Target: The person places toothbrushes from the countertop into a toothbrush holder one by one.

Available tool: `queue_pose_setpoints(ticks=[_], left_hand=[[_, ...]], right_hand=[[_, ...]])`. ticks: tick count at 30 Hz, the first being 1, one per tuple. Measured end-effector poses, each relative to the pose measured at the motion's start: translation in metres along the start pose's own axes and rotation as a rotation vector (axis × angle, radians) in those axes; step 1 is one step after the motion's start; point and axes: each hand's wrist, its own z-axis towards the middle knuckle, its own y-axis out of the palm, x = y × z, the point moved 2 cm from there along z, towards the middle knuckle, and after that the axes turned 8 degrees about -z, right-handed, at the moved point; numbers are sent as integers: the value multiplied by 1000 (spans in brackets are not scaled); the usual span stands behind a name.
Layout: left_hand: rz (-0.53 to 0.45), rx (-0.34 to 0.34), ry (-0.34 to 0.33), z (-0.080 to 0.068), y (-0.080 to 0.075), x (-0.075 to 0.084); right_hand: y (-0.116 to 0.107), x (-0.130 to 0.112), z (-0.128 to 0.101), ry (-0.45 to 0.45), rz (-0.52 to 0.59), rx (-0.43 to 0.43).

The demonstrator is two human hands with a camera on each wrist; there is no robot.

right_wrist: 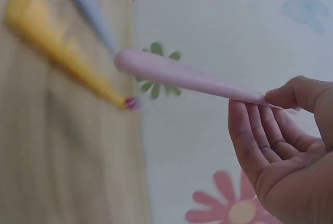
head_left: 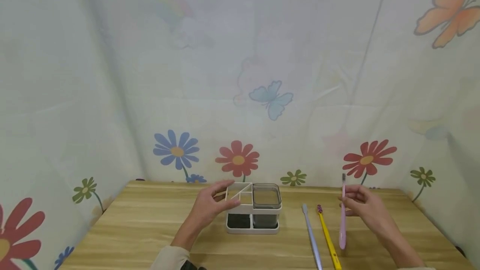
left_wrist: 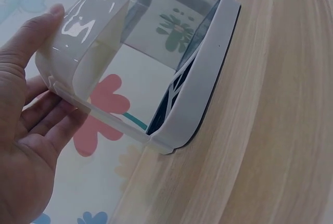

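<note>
My right hand [head_left: 365, 209] pinches a pink toothbrush [head_left: 343, 232] between thumb and fingers, near its neck. The brush is upright, bristle head at the top, its thick handle [right_wrist: 171, 73] pointing down and raised off the table. With thumb and fingers spread round its left end, my left hand [head_left: 208, 206] holds the upper tier of a white toothbrush holder [head_left: 258, 211]. That tier has divided slots on the left and a clear grey cup [head_left: 267, 197] on the right. In the left wrist view, the holder's white base [left_wrist: 208, 73] rests on the wood.
A light blue toothbrush [head_left: 312, 236] and a yellow toothbrush [head_left: 328, 238] lie side by side on the wooden table [head_left: 150, 224], between the holder and my right hand. Behind the table hangs a pale cloth [head_left: 210, 107] printed with flowers and butterflies.
</note>
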Motion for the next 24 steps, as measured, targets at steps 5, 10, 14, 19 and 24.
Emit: queue_pose_setpoints(ticks=[5, 10, 14, 19, 24], left_hand=[[0, -2, 2, 0, 0, 1], [-6, -13, -1, -1, 1, 1], [-13, -13, -1, 0, 2, 1], [-14, -10, 2, -1, 2, 2], [-15, -9, 0, -1, 1, 1]], right_hand=[[6, -32, -3, -92, 65, 42], [18, -62, -4, -169, 142, 63], [32, -80, -1, -218, 199, 60], [49, -96, 4, -258, 225, 54], [64, -110, 9, -315, 286, 43]])
